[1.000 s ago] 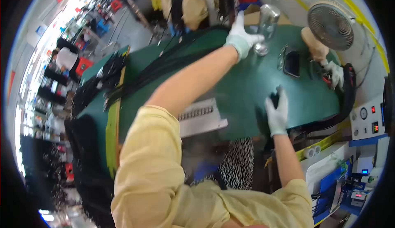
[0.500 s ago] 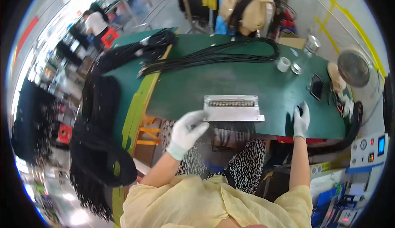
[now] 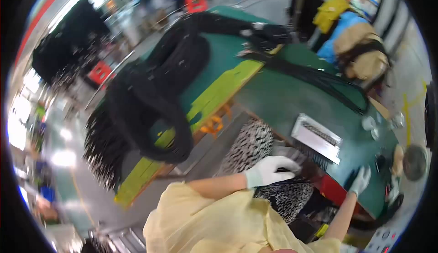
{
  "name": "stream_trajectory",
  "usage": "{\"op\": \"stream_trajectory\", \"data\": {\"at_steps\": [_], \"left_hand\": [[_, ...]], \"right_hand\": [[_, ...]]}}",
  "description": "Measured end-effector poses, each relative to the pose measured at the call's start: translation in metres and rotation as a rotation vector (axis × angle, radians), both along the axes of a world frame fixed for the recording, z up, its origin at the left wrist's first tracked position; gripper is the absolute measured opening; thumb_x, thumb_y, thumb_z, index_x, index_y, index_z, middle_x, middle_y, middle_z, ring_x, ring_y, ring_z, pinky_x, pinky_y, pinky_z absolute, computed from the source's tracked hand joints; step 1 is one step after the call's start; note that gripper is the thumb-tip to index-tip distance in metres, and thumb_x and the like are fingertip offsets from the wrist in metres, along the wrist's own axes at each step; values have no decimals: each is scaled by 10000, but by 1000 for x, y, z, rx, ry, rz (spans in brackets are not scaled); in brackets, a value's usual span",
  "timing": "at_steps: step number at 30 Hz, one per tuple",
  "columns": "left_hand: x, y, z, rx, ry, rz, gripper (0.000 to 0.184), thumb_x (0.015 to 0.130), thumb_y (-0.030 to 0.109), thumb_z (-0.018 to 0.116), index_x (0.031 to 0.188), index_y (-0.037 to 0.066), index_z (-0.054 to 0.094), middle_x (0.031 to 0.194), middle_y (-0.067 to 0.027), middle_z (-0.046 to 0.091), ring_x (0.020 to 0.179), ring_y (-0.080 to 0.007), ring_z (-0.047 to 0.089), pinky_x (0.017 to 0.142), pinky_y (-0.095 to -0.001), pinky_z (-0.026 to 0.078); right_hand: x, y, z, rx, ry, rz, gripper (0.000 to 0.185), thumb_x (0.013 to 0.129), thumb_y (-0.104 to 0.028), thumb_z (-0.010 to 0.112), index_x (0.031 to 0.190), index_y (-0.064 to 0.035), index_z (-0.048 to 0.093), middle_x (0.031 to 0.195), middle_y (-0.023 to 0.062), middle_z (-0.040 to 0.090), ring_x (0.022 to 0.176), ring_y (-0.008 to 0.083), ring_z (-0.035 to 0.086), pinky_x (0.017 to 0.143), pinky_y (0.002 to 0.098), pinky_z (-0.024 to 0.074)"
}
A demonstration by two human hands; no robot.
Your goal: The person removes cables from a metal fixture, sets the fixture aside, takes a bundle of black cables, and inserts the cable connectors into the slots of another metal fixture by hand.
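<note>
Head view showed the person's yellow shirt (image 3: 214,221) nearest, with the white-gloved left hand (image 3: 272,171) held above the patterned trousers (image 3: 287,200), its fingers curved and parted from the thumb, gripping nothing that could be seen. At the edge of the green counter (image 3: 269,91) lay the gloved right hand (image 3: 362,181), fingers outstretched; whether it gripped anything could not be told. Between the hands and farther in, a pale slotted plate (image 3: 317,138) sat slantwise on the counter near its front edge, dark strands (image 3: 312,156) fringing its near side. Toward the left, a large black bundle (image 3: 141,102) lay beside a yellow-green board (image 3: 228,82). Past the plate, black cords (image 3: 296,68) stretched across the counter. Beyond stood a blurred red stool (image 3: 196,2).
</note>
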State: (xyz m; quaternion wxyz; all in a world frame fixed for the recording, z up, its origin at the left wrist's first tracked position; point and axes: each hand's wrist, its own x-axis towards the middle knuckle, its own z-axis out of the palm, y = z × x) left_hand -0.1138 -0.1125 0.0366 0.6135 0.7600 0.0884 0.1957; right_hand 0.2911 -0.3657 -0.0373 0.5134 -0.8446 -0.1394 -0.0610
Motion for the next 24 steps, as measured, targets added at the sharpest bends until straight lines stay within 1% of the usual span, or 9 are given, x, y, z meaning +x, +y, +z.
{"op": "stream_trajectory", "data": {"at_steps": [1,2,3,7,12,13,16,19,24], "left_hand": [[2,-1,0,13,8,-11,297,877,154,690,1138,16,664,1113,-149,674,1081,-266,632,960,-355,484],[5,-1,-1,-39,7,-30,293,878,136,688,1142,11,662,1121,-144,673,1086,-256,630,965,-351,482],[6,-3,-2,-97,17,-42,291,880,119,686,1147,7,659,1128,-139,671,1090,-246,628,970,-348,480],[12,-7,-2,-324,65,-143,336,920,32,629,1242,-49,573,1189,-112,634,1133,-179,589,999,-322,458],[18,-7,-5,-251,72,-149,330,931,34,620,1249,-41,576,1206,-103,629,1135,-166,587,997,-306,457],[19,-9,-13,-346,37,-154,322,936,27,609,1249,-41,576,1213,-103,631,1143,-167,587,1001,-309,458],[20,-10,-14,-330,97,-156,334,934,21,608,1258,-46,563,1231,-106,630,1158,-169,584,1021,-317,452],[19,-14,-18,-398,137,-162,342,932,15,609,1264,-46,557,1233,-107,629,1156,-172,585,1029,-317,448],[21,-17,-23,-435,152,-162,341,923,22,623,1254,-39,569,1215,-110,642,1142,-174,594,1020,-311,454]], "right_hand": [[-8,1,5,67,21,-9,417,966,-145,576,1341,23,506,1312,136,575,1194,222,540,1051,329,395],[-26,10,25,-42,9,-44,413,963,-148,583,1332,25,513,1308,149,578,1202,230,541,1052,332,390],[-14,3,6,121,31,-4,410,960,-141,587,1327,28,517,1304,159,581,1211,233,541,1047,331,392],[-22,4,3,85,17,-31,383,951,-107,597,1308,20,538,1242,138,619,1160,209,574,1021,318,415],[-18,2,-9,85,-52,-51,335,945,-95,602,1262,12,579,1214,110,641,1107,184,601,996,294,438],[-20,4,-7,55,-72,-74,324,944,-95,603,1250,11,589,1206,106,647,1101,179,605,992,291,438],[-29,8,4,45,-65,-89,305,952,-123,605,1222,18,604,1178,84,653,1091,158,596,983,273,431],[-28,8,0,25,-119,-112,279,933,-123,613,1176,13,635,1140,130,678,1065,216,629,968,307,451],[-35,12,7,-41,-138,-110,299,918,-140,624,1182,0,640,1147,141,676,1080,244,628,977,330,454]]}}
